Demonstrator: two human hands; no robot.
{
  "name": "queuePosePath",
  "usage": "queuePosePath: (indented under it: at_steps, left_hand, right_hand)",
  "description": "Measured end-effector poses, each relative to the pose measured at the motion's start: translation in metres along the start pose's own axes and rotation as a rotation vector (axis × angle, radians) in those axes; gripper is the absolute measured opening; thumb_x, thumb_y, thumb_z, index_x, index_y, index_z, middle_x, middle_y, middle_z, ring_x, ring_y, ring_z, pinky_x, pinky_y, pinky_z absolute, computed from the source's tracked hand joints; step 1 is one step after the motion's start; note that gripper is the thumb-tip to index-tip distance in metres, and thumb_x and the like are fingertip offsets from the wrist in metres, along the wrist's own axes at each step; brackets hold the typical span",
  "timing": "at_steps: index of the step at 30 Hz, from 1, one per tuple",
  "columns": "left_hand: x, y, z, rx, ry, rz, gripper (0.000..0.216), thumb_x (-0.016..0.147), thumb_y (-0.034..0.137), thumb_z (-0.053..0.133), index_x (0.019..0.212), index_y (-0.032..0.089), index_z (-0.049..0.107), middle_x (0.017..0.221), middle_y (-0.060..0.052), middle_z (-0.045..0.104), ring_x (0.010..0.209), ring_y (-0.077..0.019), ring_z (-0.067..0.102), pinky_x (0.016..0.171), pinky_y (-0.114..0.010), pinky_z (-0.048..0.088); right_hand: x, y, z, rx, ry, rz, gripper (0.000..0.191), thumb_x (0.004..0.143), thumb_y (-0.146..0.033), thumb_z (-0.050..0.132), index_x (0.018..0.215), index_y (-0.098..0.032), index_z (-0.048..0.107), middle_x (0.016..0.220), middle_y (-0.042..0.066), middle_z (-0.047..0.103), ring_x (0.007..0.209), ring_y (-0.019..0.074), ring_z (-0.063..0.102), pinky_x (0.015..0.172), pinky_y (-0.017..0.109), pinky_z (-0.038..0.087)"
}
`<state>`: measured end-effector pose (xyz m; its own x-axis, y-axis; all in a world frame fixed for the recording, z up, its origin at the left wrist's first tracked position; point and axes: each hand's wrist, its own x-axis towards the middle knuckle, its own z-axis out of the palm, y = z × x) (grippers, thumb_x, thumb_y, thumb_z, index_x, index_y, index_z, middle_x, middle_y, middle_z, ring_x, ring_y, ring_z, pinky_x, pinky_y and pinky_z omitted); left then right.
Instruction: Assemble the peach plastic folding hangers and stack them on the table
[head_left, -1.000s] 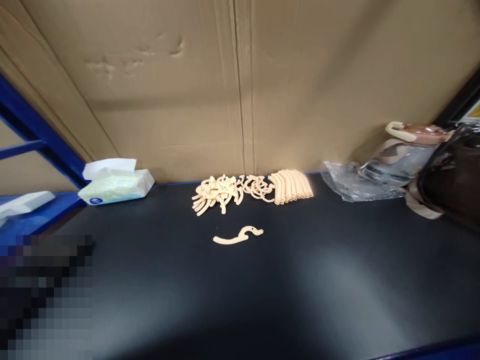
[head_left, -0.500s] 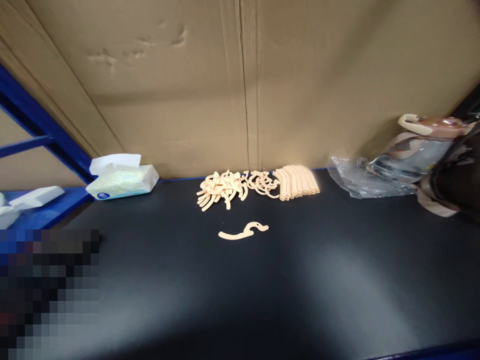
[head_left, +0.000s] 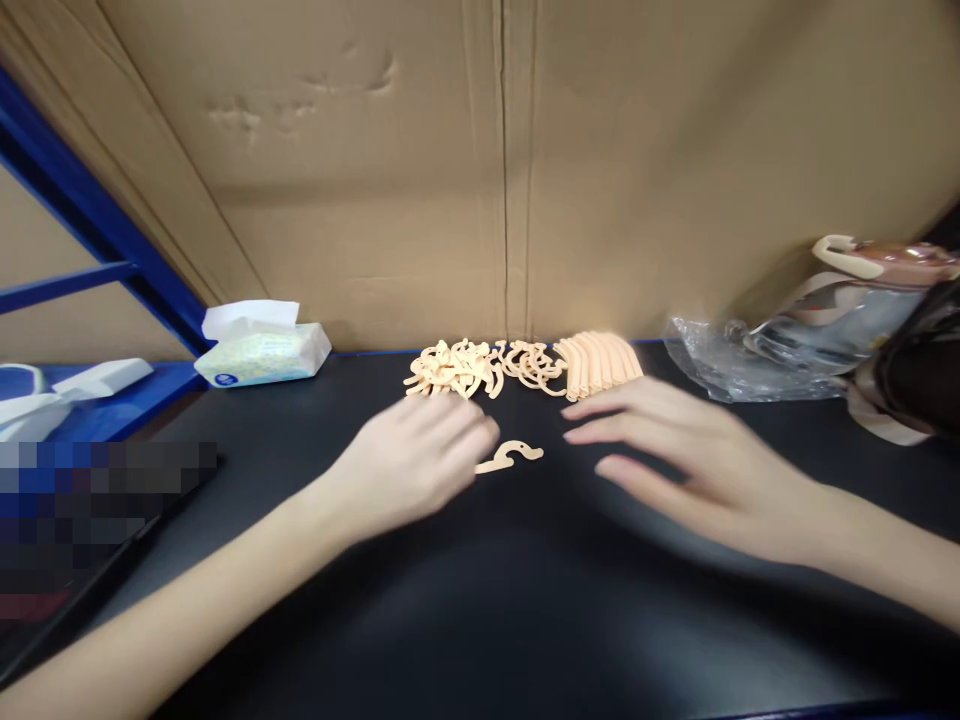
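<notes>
A single cream plastic hook piece (head_left: 517, 454) lies on the black table top (head_left: 480, 610). My left hand (head_left: 412, 462) reaches over its left end, fingers loosely together, holding nothing I can see. My right hand (head_left: 675, 450) hovers to the right of the piece with fingers stretched out, empty. Behind them, against the cardboard wall, lie a loose heap of cream hook pieces (head_left: 454, 368), a smaller tangle of curled pieces (head_left: 534, 364) and a neat row of cream tubes (head_left: 604, 362).
A tissue pack (head_left: 262, 352) sits at the back left beside a blue rack frame (head_left: 90, 215). A clear plastic bag (head_left: 739, 365) and a dark bag (head_left: 919, 375) crowd the back right. A cardboard wall (head_left: 502, 160) closes the back.
Both my hands have come into view from below and reached toward the single hook piece. The view has shifted a little to the left.
</notes>
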<state>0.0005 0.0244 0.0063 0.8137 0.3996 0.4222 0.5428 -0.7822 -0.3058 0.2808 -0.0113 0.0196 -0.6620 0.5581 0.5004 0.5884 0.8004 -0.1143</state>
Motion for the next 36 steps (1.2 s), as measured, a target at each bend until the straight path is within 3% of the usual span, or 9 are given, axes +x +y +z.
queuePosePath:
  at_steps: [4, 10, 18, 24, 30, 36]
  left_hand:
    - [0.011, -0.043, 0.028, 0.200, -0.103, -0.164, 0.027, 0.093, 0.018, 0.039, 0.109, 0.013, 0.059, 0.103, -0.012, 0.062, 0.098, -0.0271, 0.055, 0.078, -0.038, 0.045]
    - [-0.001, -0.069, 0.052, 0.232, -0.112, -0.233, 0.027, 0.095, 0.023, 0.037, 0.100, 0.015, 0.063, 0.104, -0.014, 0.063, 0.096, -0.0289, 0.055, 0.078, -0.041, 0.044]
    - [0.000, -0.071, 0.056, 0.235, -0.125, -0.248, 0.027, 0.095, 0.024, 0.037, 0.092, 0.014, 0.062, 0.098, -0.013, 0.063, 0.093, -0.0280, 0.055, 0.077, -0.039, 0.042]
    - [0.000, -0.069, 0.057, 0.224, -0.127, -0.244, 0.022, 0.093, 0.022, 0.039, 0.091, 0.013, 0.059, 0.097, -0.014, 0.062, 0.092, -0.0288, 0.055, 0.077, -0.039, 0.041]
    - [0.000, -0.071, 0.048, 0.183, -0.085, -0.284, 0.028, 0.095, 0.023, 0.032, 0.085, 0.015, 0.057, 0.079, -0.011, 0.061, 0.078, -0.0276, 0.055, 0.069, -0.039, 0.041]
    - [0.002, -0.045, 0.032, 0.003, 0.031, -0.331, 0.022, 0.097, 0.029, 0.036, 0.093, 0.018, 0.054, 0.090, -0.005, 0.064, 0.082, -0.0180, 0.059, 0.070, -0.029, 0.047]
  right_hand:
    - [0.003, 0.013, 0.037, 0.001, -0.220, -0.076, 0.036, 0.094, -0.030, 0.047, 0.129, -0.019, 0.051, 0.131, 0.009, 0.054, 0.119, 0.0243, 0.049, 0.101, 0.045, 0.041]
    - [0.004, 0.022, 0.062, 0.017, -0.258, -0.079, 0.041, 0.097, -0.031, 0.042, 0.132, -0.012, 0.047, 0.131, 0.010, 0.053, 0.118, 0.0240, 0.049, 0.101, 0.043, 0.041]
    - [0.001, 0.023, 0.070, 0.023, -0.233, -0.063, 0.045, 0.097, -0.035, 0.041, 0.136, -0.012, 0.042, 0.136, 0.010, 0.048, 0.124, 0.0240, 0.042, 0.105, 0.044, 0.037]
    - [-0.002, 0.023, 0.071, 0.092, -0.198, -0.010, 0.042, 0.096, -0.032, 0.044, 0.137, -0.022, 0.041, 0.142, 0.008, 0.040, 0.127, 0.0214, 0.039, 0.105, 0.044, 0.036]
    - [-0.002, 0.021, 0.069, 0.101, -0.181, 0.009, 0.036, 0.095, -0.030, 0.046, 0.131, -0.023, 0.046, 0.138, 0.008, 0.044, 0.124, 0.0212, 0.042, 0.103, 0.044, 0.037]
    - [-0.002, 0.022, 0.069, 0.091, 0.023, 0.068, 0.032, 0.093, -0.023, 0.046, 0.125, -0.020, 0.047, 0.127, 0.010, 0.052, 0.118, 0.0219, 0.047, 0.098, 0.041, 0.041]
